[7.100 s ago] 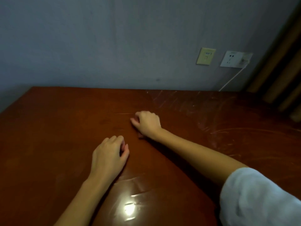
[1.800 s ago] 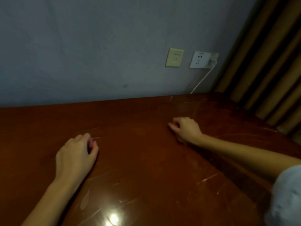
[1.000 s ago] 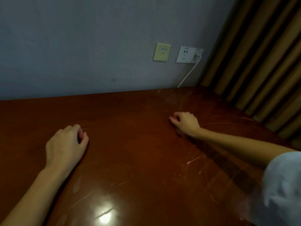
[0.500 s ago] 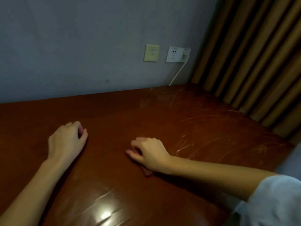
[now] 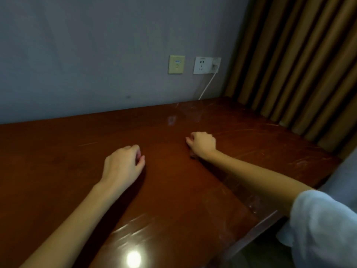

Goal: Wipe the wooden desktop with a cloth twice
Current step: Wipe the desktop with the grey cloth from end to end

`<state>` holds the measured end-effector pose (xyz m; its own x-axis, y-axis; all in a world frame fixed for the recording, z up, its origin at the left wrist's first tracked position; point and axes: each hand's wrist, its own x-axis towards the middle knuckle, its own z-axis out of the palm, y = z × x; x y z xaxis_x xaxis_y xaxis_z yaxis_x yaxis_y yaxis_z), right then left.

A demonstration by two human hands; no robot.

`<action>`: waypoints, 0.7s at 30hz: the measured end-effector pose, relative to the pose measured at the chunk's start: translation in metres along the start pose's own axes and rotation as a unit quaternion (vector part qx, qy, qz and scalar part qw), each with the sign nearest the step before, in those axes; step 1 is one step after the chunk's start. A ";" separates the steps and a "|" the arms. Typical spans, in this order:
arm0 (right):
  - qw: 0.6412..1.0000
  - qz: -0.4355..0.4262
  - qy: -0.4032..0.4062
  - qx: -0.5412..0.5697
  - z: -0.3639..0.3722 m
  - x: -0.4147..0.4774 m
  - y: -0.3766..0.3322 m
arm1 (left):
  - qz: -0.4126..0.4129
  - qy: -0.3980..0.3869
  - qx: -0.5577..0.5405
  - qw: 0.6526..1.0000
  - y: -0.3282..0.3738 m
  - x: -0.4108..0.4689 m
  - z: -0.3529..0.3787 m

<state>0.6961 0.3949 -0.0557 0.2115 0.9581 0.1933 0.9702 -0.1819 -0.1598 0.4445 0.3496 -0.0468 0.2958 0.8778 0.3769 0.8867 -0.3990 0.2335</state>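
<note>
hands lie palm down on the brown wooden counter (image 5: pixel 58 161), and we see both of them. the left hand (image 5: pixel 123 167) is near the middle, close to us. its fingers are loosely curled, with nothing in them that we can see. the right hand (image 5: pixel 202 145) is farther back and to the right, well apart from the left one. its fingers are tucked under, tight and narrow. a dark red bit (image 5: pixel 193 156) pokes out from under the heel of this hand and touches the counter. we cannot tell if that bit is the cloth, or if the hand is holding it. a white sleeve (image 5: pixel 324 229) covers the right arm near the elbow. the counter is shiny, with a round spot of light (image 5: pixel 133 259) near its front edge. behind it is a grey wall (image 5: pixel 96 55) with a yellow plate (image 5: pixel 176 64) and a white socket (image 5: pixel 206 65) side by side. a white cord (image 5: pixel 207 86) hangs from the socket down behind the counter. brown curtains (image 5: pixel 299 64) hang on the right.
</note>
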 end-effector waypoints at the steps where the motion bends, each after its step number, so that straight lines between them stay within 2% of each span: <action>1: 0.999 -0.037 -0.011 0.001 0.001 -0.016 -0.021 | 0.003 0.000 0.005 1.000 0.006 -0.005 0.000; 5: 0.971 -0.231 -0.052 0.021 -0.010 -0.113 -0.071 | -0.021 -0.003 0.031 0.999 0.017 -0.022 0.002; 8: 0.947 -0.302 -0.079 0.074 -0.028 -0.172 -0.044 | -0.033 -0.017 0.040 0.999 0.024 -0.040 0.005; 10: 0.959 -0.269 -0.075 0.060 -0.033 -0.176 -0.008 | -0.028 -0.033 0.034 0.998 0.032 -0.053 0.006; 13: 0.987 -0.148 -0.062 0.023 -0.035 -0.138 0.047 | -0.019 -0.036 0.035 0.999 0.045 -0.070 0.002; 16: 0.999 -0.028 -0.021 0.027 -0.031 -0.084 0.083 | -0.021 -0.028 0.042 0.998 0.054 -0.087 -0.004; 19: 1.000 0.023 0.007 -0.008 -0.020 -0.060 0.066 | -0.030 -0.017 0.040 0.999 0.061 -0.103 -0.007; 21: 1.000 -0.006 0.004 -0.007 -0.014 -0.069 0.030 | -0.033 -0.016 0.038 0.999 0.066 -0.112 -0.006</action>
<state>0.7124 0.3202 -0.0604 0.2006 0.9585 0.2024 0.9742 -0.1734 -0.1444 0.4680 0.2235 -0.0681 0.2462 0.9102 0.3331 0.9286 -0.3200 0.1881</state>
